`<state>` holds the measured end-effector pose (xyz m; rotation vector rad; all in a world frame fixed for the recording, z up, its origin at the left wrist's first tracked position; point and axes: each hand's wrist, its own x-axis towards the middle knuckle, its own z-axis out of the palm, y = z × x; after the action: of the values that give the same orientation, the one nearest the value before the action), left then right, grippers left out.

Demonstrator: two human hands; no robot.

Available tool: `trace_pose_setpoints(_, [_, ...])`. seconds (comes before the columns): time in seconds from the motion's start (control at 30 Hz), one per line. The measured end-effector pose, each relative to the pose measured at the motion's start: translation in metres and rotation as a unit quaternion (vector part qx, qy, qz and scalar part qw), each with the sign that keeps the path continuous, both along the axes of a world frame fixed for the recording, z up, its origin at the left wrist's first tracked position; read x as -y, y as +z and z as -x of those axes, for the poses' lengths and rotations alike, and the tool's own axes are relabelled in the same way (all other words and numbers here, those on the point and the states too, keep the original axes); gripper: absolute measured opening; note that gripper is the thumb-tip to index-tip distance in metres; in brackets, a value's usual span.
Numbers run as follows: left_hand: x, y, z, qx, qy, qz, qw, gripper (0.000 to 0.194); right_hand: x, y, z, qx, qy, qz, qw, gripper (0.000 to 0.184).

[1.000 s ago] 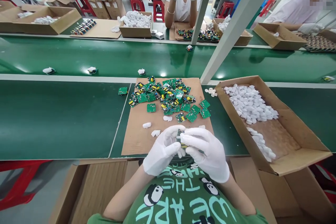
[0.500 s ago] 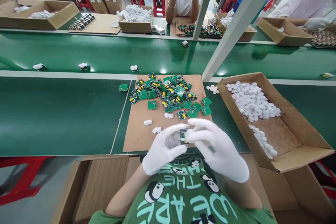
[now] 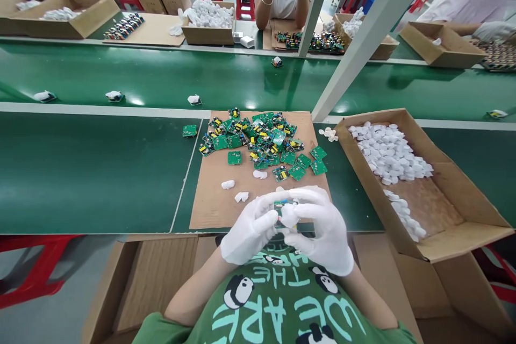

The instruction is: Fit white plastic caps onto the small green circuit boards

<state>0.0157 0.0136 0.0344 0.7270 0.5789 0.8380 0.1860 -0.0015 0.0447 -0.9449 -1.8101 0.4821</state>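
Observation:
My left hand [image 3: 250,230], in a white glove, pinches a small green circuit board [image 3: 278,206] just above the near edge of the cardboard sheet. My gloved right hand [image 3: 324,232] closes on the same board from the right, its fingers curved over it. Something white and rounded lies against the board between the hands; whether it is a loose piece or a fingertip I cannot tell. Beyond my hands is a heap of circuit boards [image 3: 262,137] with yellow parts. Small white pieces [image 3: 242,196] lie on the sheet left of my hands.
To the right, a cardboard box [image 3: 447,209] holds many white pieces [image 3: 389,150]. A green conveyor belt [image 3: 157,72] behind the bench carries several boards with white tops. A slanted metal post [image 3: 355,43] rises behind the sheet. Co-workers sit across the belt.
My right hand has moved left and closed in on the board, its fingers now bunched around it. The boards on the belt have shifted left.

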Motion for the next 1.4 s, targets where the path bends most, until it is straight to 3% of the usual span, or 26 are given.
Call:
trace_pose_setpoints(0.1, [-0.005,0.005,0.003,-0.067,-0.014,-0.05,0.996,0.042,-0.002,-0.006,-0.002,0.048,-0.005,-0.046,0.998,0.027])
trace_pose_setpoints(0.23, [-0.008,0.01,0.002,-0.165,-0.057,-0.148,0.974,0.03,0.0,-0.01,-0.006,0.073,-0.002,-0.013,0.997,0.047])
trace_pose_setpoints(0.37, [-0.007,0.013,-0.004,-0.161,-0.013,-0.136,0.977,0.026,-0.003,-0.019,-0.004,0.071,0.024,-0.015,0.997,0.052])
trace_pose_setpoints(0.47, [-0.007,0.011,-0.005,-0.169,0.012,-0.136,0.976,0.03,-0.008,-0.027,-0.002,0.023,0.036,-0.027,0.999,0.05])
trace_pose_setpoints(0.6, [-0.008,0.011,-0.001,-0.161,-0.037,-0.181,0.97,0.035,-0.013,-0.029,-0.002,0.012,0.037,-0.093,0.995,0.036])
trace_pose_setpoints(0.73, [-0.006,0.011,-0.003,-0.09,-0.079,-0.139,0.983,0.034,-0.013,-0.028,-0.004,0.049,0.02,-0.163,0.985,0.036])
trace_pose_setpoints(0.87, [0.0,0.007,-0.005,-0.06,-0.055,-0.065,0.995,0.041,-0.013,-0.024,-0.003,0.034,0.022,-0.137,0.99,0.044])
trace_pose_setpoints(1.0, [0.0,0.004,0.0,-0.028,-0.108,0.006,0.994,0.048,-0.013,-0.011,-0.003,0.068,0.047,-0.138,0.987,0.025])
trace_pose_setpoints(1.13, [-0.003,0.008,0.004,-0.06,-0.124,-0.076,0.988,0.04,-0.01,-0.005,-0.004,0.114,0.043,-0.16,0.98,0.019])
trace_pose_setpoints(1.3, [-0.007,0.023,0.001,-0.162,-0.101,-0.154,0.97,0.011,-0.009,-0.008,-0.007,0.138,0.038,-0.116,0.983,0.037])
trace_pose_setpoints(1.4, [-0.009,0.031,0.002,-0.218,-0.085,-0.175,0.956,0.012,-0.009,-0.01,-0.009,0.178,0.055,-0.111,0.976,0.036])
